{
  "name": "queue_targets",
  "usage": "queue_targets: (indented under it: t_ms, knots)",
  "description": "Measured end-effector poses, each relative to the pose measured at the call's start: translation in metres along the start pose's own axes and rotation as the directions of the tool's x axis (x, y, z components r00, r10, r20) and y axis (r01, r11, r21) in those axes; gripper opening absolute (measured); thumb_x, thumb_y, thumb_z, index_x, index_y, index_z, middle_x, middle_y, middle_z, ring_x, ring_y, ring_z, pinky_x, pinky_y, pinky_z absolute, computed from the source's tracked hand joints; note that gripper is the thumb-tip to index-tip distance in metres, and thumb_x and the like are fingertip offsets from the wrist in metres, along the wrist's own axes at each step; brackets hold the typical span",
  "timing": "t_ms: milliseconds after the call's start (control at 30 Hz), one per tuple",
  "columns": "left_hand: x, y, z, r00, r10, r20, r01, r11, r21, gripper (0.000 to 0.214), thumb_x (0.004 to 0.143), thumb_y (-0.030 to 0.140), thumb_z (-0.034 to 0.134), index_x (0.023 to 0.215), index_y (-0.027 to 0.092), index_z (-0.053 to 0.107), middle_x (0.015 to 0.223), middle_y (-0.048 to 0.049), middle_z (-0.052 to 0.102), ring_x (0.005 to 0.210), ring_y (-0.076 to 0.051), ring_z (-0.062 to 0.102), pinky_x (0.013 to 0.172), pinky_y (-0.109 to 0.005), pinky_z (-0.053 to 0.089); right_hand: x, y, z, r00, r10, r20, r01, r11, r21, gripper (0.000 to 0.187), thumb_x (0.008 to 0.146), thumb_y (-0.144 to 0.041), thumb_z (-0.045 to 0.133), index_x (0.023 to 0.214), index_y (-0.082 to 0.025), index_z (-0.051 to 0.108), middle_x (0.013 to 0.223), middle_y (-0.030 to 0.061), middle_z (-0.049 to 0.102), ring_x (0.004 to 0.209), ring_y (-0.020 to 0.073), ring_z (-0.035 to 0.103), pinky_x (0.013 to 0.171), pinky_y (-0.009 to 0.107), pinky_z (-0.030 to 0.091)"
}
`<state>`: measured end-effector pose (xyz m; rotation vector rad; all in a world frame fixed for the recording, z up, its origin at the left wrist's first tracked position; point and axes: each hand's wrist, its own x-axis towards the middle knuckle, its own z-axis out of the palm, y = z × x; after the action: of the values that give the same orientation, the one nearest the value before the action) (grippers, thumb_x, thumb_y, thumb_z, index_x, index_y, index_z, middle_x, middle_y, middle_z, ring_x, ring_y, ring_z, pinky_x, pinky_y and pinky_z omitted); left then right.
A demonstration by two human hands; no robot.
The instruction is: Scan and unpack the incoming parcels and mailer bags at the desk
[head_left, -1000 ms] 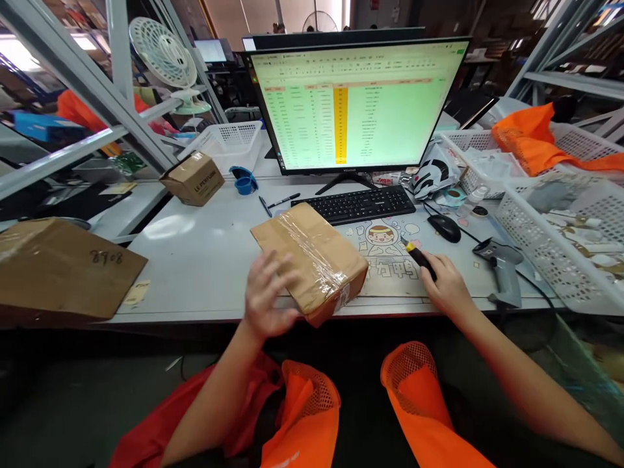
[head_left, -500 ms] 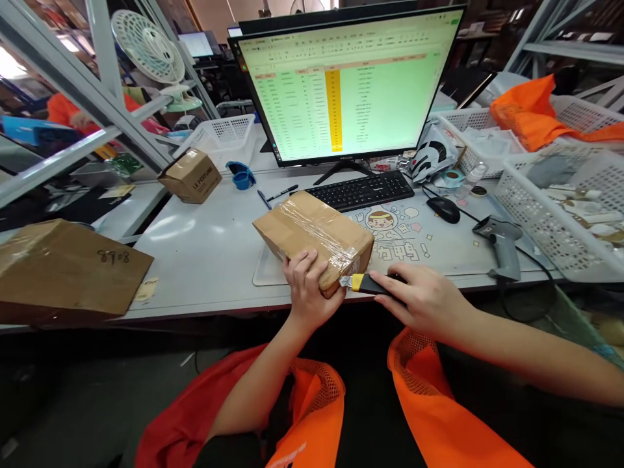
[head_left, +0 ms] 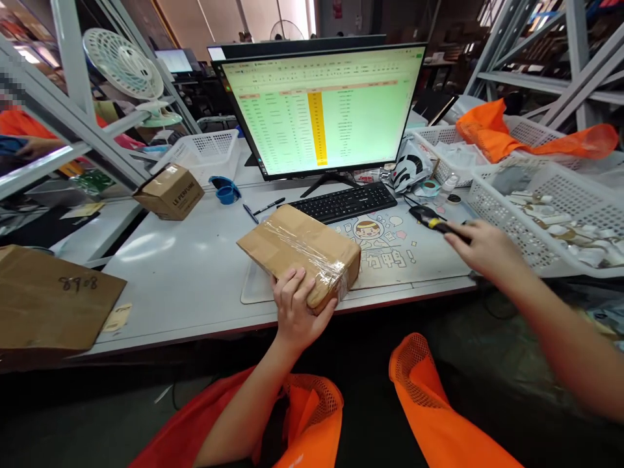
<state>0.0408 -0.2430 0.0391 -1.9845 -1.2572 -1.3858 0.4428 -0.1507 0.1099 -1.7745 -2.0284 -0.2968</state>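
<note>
A brown cardboard box (head_left: pixel 287 244), wrapped with clear shiny tape, lies tilted across the desk mat. My left hand (head_left: pixel 298 309) grips its near end, fingers on top and thumb around the front corner. Off to the right, my right hand (head_left: pixel 482 244) is closed around a utility knife (head_left: pixel 441 226) with a black handle and a yellow band. The knife points left, away from the box and over the area of the mouse; its blade is hard to make out. The barcode scanner is hidden behind my right hand.
Behind the box stand a keyboard (head_left: pixel 341 203) and a monitor (head_left: pixel 319 117). White plastic baskets (head_left: pixel 507 214) fill the right side. At left are a small carton (head_left: pixel 170 192), a blue cup (head_left: pixel 225 193), a larger box (head_left: pixel 53 299) and a metal frame (head_left: pixel 73 153).
My right hand has carried the utility knife from the box's near corner away to the right. My left hand keeps its hold on the box. The camera view has shifted.
</note>
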Motion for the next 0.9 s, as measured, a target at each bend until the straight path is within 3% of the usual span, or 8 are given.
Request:
queue_targets:
  t_ms: [67,200,267,367,667,800,900]
  knots:
    - [0.0,-0.003,-0.002,1.0,0.018,0.018,-0.017,1.0,-0.012,0.061,0.082,0.038,0.083,0.132,0.022,0.052,0.128,-0.0163,0.062,0.13,-0.036,0.057,0.116,-0.061,0.041,-0.024,-0.008,0.004,0.997,-0.071,0.02,0.067,0.988,0.141,0.043,0.101,-0.047,0.055,0.128,-0.022,0.077,0.103,0.0122,0.07,0.088,0.0276,0.067,0.079,0.04,0.056]
    - [0.004,-0.002,-0.003,1.0,-0.01,0.004,0.01,1.0,-0.006,0.042,0.089,0.038,0.07,0.126,0.023,0.057,0.125,-0.0152,0.066,0.126,-0.035,0.061,0.116,-0.061,0.041,-0.073,-0.075,0.004,0.929,-0.366,-0.054,0.355,0.84,0.41,0.038,0.104,-0.037,0.056,0.138,-0.026,0.069,0.11,0.0104,0.071,0.094,0.025,0.07,0.082,0.039,0.06]
    - [0.006,0.0,-0.004,1.0,-0.021,-0.007,0.021,1.0,0.014,0.035,0.091,0.035,0.066,0.123,0.023,0.058,0.124,-0.0147,0.068,0.124,-0.035,0.063,0.115,-0.061,0.042,-0.08,-0.105,0.002,0.874,-0.475,-0.099,0.466,0.764,0.446,0.038,0.104,-0.033,0.058,0.14,-0.026,0.067,0.11,0.0107,0.071,0.095,0.0246,0.07,0.082,0.039,0.061]
    - [0.008,0.003,-0.006,1.0,-0.006,0.008,0.005,0.999,0.052,0.034,0.092,0.032,0.066,0.124,0.022,0.06,0.125,-0.0159,0.07,0.126,-0.035,0.064,0.114,-0.06,0.044,-0.071,-0.125,0.004,0.83,-0.541,-0.137,0.543,0.725,0.423,0.037,0.104,-0.032,0.059,0.138,-0.023,0.068,0.11,0.0124,0.071,0.093,0.025,0.069,0.079,0.04,0.061]
    - [0.013,0.007,-0.01,0.999,0.042,0.035,-0.045,0.995,0.084,0.023,0.094,0.026,0.067,0.117,0.022,0.067,0.127,-0.0166,0.07,0.127,-0.035,0.064,0.103,-0.055,0.054,-0.048,-0.117,0.008,0.827,-0.546,-0.138,0.557,0.757,0.341,0.035,0.104,-0.036,0.058,0.132,-0.022,0.073,0.108,0.0122,0.071,0.088,0.0236,0.068,0.075,0.037,0.058]
    - [0.016,0.011,-0.003,0.998,0.062,0.028,-0.064,0.994,0.084,0.024,0.093,0.025,0.07,0.117,0.02,0.067,0.125,-0.0182,0.07,0.127,-0.035,0.063,0.103,-0.055,0.055,-0.029,-0.092,0.017,0.868,-0.469,-0.163,0.496,0.819,0.289,0.034,0.103,-0.038,0.06,0.129,-0.022,0.076,0.105,0.0113,0.072,0.088,0.0241,0.069,0.075,0.037,0.058]
    - [0.01,-0.003,-0.011,0.997,0.075,0.023,-0.076,0.997,0.03,0.023,0.094,0.025,0.068,0.118,0.021,0.068,0.126,-0.0167,0.071,0.13,-0.034,0.063,0.103,-0.054,0.055,-0.032,-0.067,0.027,0.89,-0.402,-0.214,0.455,0.809,0.372,0.034,0.102,-0.038,0.062,0.129,-0.023,0.076,0.108,0.0115,0.072,0.094,0.0256,0.071,0.084,0.039,0.06]
